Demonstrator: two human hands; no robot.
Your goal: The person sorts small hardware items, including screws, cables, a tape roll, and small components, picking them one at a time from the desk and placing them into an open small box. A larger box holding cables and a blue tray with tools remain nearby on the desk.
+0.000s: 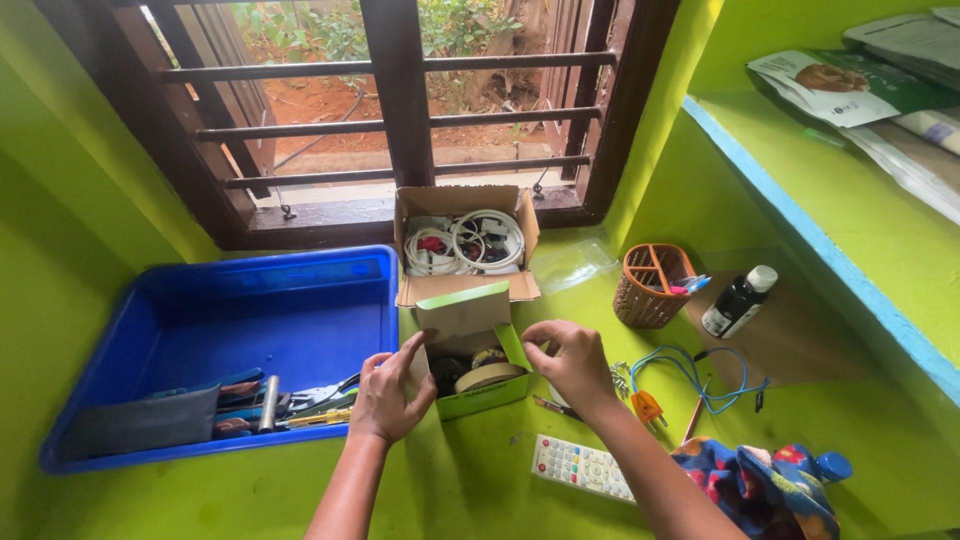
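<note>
Left hand (388,398): rests against the left side of the small green cardboard box (470,355), fingers bent, thumb and fingertips pinching the box's left flap edge.
Right hand (570,362): sits at the right side of the same box, fingers curled narrow, pinching the green right flap between thumb and forefinger.
Small green cardboard box: stands open on the green tabletop (480,480), in the middle of the scene, its lid flap raised on the far side.
Box contents: a roll of pale tape (490,374) lies at the right inside; darker rolls sit beside it, too shadowed to tell apart.
Brown carton (466,245): just beyond the green box, touching its far side, open and filled with coiled white cables (470,243).
Blue plastic tray (240,330): to the left, near the left hand; pliers and other hand tools (290,405) lie along its near edge beside a dark grey pouch (140,425).
Woven orange basket (652,285): to the right, on the far part of the tabletop.
Dark bottle with white cap (737,300): right of the basket, tilted.
Blue wire (700,375): looped on the tabletop to the right of the right hand, with an orange clip (648,407) near it.
White remote control (580,467): lies near, under the right forearm.
Patterned cloth (770,485): bunched at the near right.
Window (400,110): barred, dark wooden frame, on the far side.
</note>
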